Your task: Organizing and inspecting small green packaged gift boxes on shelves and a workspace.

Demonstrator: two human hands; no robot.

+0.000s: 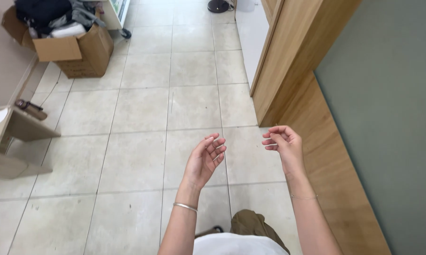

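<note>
Both grips empty, left hand (204,159), right hand (284,144), tiled floor (142,108) below

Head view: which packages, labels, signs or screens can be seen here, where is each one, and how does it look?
Cardboard box: on the tiled floor, top left, by the wall; brown, boxy, flaps open, filled with dark and grey clothes.
Dark print shows faintly on the box side; too small to tell more.
No signs or screens in view.
Both hands, left hand and right hand, are empty and far from the box.

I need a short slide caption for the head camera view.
Two empty hands, left hand and right hand, raised over a tiled floor near a cardboard box.
</note>
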